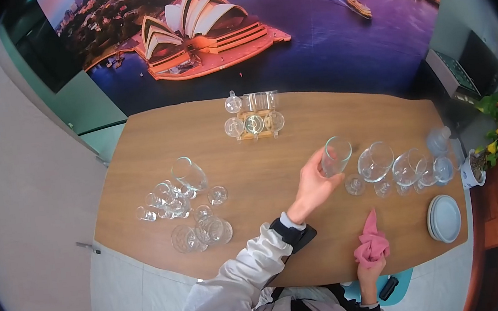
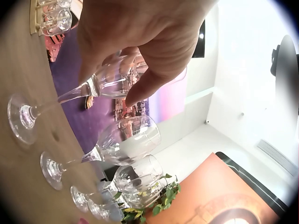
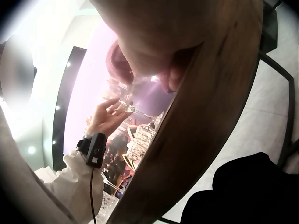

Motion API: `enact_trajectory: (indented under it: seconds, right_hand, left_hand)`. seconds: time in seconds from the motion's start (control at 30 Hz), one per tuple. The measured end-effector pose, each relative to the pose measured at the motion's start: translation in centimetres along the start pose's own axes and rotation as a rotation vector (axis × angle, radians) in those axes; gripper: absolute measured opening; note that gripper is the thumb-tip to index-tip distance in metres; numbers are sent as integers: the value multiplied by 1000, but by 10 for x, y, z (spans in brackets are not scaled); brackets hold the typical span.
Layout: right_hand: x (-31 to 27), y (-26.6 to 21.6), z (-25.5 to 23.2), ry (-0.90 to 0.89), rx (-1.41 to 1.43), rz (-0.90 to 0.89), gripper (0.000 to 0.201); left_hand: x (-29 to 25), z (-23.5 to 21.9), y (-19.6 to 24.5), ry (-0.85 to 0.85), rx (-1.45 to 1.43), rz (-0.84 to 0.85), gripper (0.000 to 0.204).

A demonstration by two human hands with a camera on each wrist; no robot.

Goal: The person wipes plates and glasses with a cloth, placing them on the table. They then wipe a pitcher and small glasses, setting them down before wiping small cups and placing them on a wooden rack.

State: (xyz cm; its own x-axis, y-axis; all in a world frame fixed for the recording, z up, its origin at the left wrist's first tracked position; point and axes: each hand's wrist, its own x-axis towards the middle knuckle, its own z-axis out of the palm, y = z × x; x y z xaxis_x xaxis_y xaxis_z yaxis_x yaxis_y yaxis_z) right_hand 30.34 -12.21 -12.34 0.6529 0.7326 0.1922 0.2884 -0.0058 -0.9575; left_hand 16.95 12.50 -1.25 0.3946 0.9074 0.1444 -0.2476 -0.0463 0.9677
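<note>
My left hand is curled around the bowl of a clear stemmed glass, right of the table's middle. The left wrist view shows the thumb and fingers on either side of that bowl, with its round foot right at the tabletop. Beside it stands another wine glass, the nearest of a row. Near the front edge my right hand grips a crumpled pink cloth, one corner pointing away from me. In the right wrist view, the right hand looms close to the camera.
More stemmed glasses line the right side, beyond a stack of pale plates. Several glasses and tumblers cluster on the left. Glass mugs on a wooden rack stand at the back. A potted plant is off the right edge.
</note>
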Motion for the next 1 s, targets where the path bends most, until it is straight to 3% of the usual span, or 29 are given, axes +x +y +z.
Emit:
enact_trajectory:
  seconds: [0.07,0.2,0.27,0.6,0.9,1.0]
  right_hand:
    - [3,-11,-1,-48,-196,-140,32]
    - [4,-14,1,-29,-152,-96,30]
    - [5,-15,-1,-39,-199,-172,28]
    - [7,-19,2,-2,-205,-161,32]
    - [8,-26,5,23,-283,-266,34]
    - [9,-25,6,30,-157,-232,33]
  left_hand:
    - [8,4,-6,18,-17,17,49]
    - [20,9,-19,4,-3,-3,52]
    - [23,12,-25,7,-8,15,56]
    - [29,18,-24,-11,72,-24,56]
    - [27,17,-23,-5,103,-17,55]
    - [30,14,-30,-25,111,-7,56]
